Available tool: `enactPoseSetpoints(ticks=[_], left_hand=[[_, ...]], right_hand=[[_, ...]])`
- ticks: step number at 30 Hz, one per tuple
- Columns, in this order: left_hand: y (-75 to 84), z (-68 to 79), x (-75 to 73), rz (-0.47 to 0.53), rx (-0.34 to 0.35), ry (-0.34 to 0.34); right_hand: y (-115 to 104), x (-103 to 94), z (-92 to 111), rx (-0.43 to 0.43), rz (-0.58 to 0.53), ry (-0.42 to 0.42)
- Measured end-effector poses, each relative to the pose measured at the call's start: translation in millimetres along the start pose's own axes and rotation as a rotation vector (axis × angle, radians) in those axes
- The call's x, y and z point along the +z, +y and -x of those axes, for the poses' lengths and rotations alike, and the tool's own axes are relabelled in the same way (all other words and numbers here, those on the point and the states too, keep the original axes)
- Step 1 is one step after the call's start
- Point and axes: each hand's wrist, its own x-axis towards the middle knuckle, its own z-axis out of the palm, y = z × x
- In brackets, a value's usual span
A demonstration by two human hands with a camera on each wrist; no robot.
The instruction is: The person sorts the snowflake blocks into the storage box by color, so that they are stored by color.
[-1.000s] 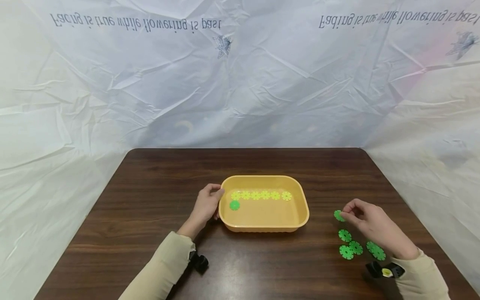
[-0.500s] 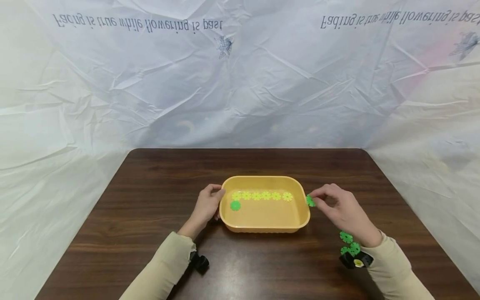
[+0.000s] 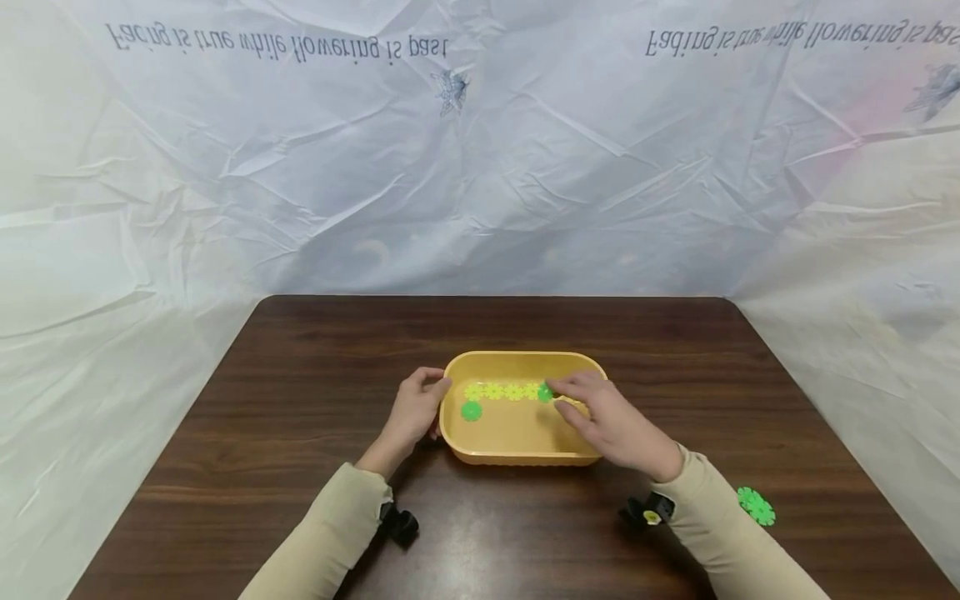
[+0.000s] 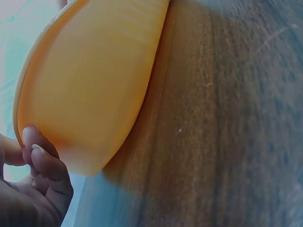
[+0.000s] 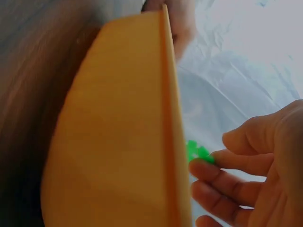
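Observation:
A yellow plastic basin (image 3: pixel 534 456) stands mid-table. My left hand (image 3: pixel 412 408) grips its left rim, thumb over the edge and curled fingers against the outer wall, as the left wrist view shows. Over the basin my right hand (image 3: pixel 611 417) holds a green notched plastic disc (image 3: pixel 545 392) at its fingertips. In the right wrist view that green disc (image 5: pixel 199 152) sits between the index and middle fingertips, with the thumb apart from it. Several yellow notched discs (image 3: pixel 492 391) form a row inside the basin, partly hidden by the right hand. One green disc (image 3: pixel 471 411) lies below the row's left end.
Overlapping green discs (image 3: pixel 756 505) lie on the dark wooden table (image 3: pixel 322 350), right of the right sleeve (image 3: pixel 738 529); the forearm covers the spot left of them. A pale printed sheet (image 3: pixel 480 183) hangs behind and beside the table.
The right hand has picked up a green disc from the table at the right and carried it left over the basin. My left hand has stayed on the rim.

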Motion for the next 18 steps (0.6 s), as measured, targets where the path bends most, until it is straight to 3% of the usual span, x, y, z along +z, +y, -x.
enactPoseSetpoints(ticks=[8,18], left_hand=[[-1.2,-1.4,-0.4,-0.008,0.004,0.001],[-0.7,-5.3,-0.9,-0.004,0.01,-0.002]], right_hand=[[-5.9,28.1,-19.9,-0.029,0.053,-0.082],[-12.2,41.2,-33.9,-0.009,0.057,-0.152]])
